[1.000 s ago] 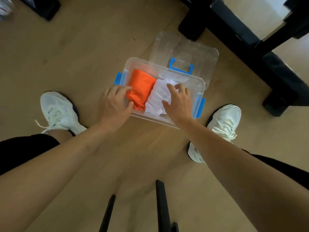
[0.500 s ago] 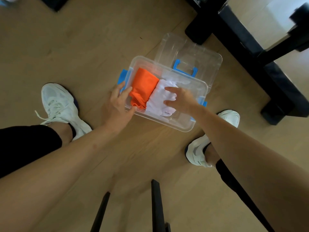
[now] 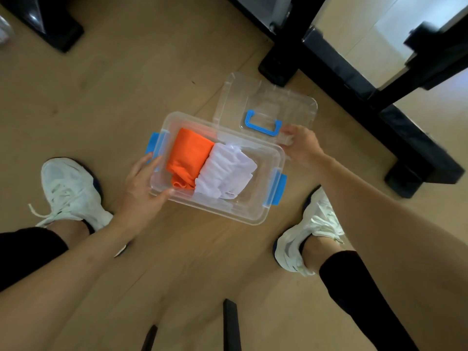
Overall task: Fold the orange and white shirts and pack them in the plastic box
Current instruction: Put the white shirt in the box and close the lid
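Note:
A clear plastic box (image 3: 255, 214) with blue side latches stands on the wooden floor. Inside it a folded orange shirt (image 3: 188, 154) lies on the left, and a folded white shirt (image 3: 228, 171) lies beside it on the right, touching it. My left hand (image 3: 141, 188) holds the box's near left corner, thumb over the rim. The clear lid (image 3: 266, 102) with a blue handle (image 3: 262, 125) lies behind the box. My right hand (image 3: 301, 145) grips the lid's near right edge.
My two white sneakers (image 3: 68, 191) (image 3: 311, 231) stand on either side of the box. Black furniture legs (image 3: 354, 79) rise at the back right and another black base (image 3: 43, 21) at the back left. Thin black bars (image 3: 231, 325) stick up at the bottom.
My right hand has left the white shirt and moved back right to the lid's edge. My left hand slid to the box's left corner. The shirts stay in the box.

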Demonstrator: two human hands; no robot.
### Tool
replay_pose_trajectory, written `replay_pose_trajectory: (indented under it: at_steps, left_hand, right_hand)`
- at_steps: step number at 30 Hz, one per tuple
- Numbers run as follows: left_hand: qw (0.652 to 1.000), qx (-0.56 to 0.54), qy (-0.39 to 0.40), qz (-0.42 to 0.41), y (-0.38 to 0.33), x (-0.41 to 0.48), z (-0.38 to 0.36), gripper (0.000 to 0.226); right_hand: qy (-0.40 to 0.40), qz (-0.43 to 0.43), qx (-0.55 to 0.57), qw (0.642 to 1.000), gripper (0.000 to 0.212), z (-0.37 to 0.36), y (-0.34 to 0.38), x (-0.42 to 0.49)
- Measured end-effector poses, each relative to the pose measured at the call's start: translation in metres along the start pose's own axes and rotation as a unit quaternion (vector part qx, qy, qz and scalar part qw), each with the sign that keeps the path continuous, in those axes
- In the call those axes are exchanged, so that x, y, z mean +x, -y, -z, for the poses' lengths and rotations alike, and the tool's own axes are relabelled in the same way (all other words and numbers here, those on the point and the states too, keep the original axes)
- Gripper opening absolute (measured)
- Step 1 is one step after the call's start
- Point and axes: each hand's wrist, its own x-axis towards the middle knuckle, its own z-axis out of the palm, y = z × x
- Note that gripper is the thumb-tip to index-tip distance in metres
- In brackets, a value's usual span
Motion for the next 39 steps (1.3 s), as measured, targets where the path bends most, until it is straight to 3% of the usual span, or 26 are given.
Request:
replay_pose_trajectory:
  at_steps: [3, 8, 13, 20, 25, 30, 39]
  left_hand:
    - [1.0, 0.005, 0.012, 0.016, 0.003, 0.0, 0.013, 0.076]
    - [0.999, 0.028, 0.027, 0.011, 0.008, 0.005, 0.028, 0.079]
    - [0.998, 0.039, 0.046, 0.008, 0.005, 0.009, 0.032, 0.081]
    - [0.995, 0.054, 0.081, -0.004, 0.007, 0.013, 0.041, 0.085]
    - [0.996, 0.044, 0.08, -0.001, 0.007, 0.013, 0.041, 0.086]
    - [0.995, 0.024, 0.094, 0.01, 0.004, 0.01, 0.039, 0.089]
    - [0.986, -0.119, 0.102, 0.059, -0.009, -0.019, 0.026, 0.08]
  right_hand:
    - [0.034, 0.062, -0.131, 0.989, 0.067, -0.017, 0.002, 0.006]
    - [0.021, 0.102, -0.244, 0.964, 0.082, -0.04, 0.006, 0.017]
    - [-0.016, 0.13, -0.302, 0.944, 0.085, -0.043, 0.006, 0.026]
    - [-0.045, 0.154, -0.32, 0.934, 0.074, -0.046, 0.009, 0.034]
    - [-0.052, 0.131, -0.262, 0.955, 0.069, -0.036, 0.015, 0.028]
    - [-0.048, 0.104, -0.115, 0.987, 0.07, -0.009, 0.023, 0.006]
    - [-0.105, 0.132, 0.042, 0.985, 0.065, 0.023, 0.056, -0.087]
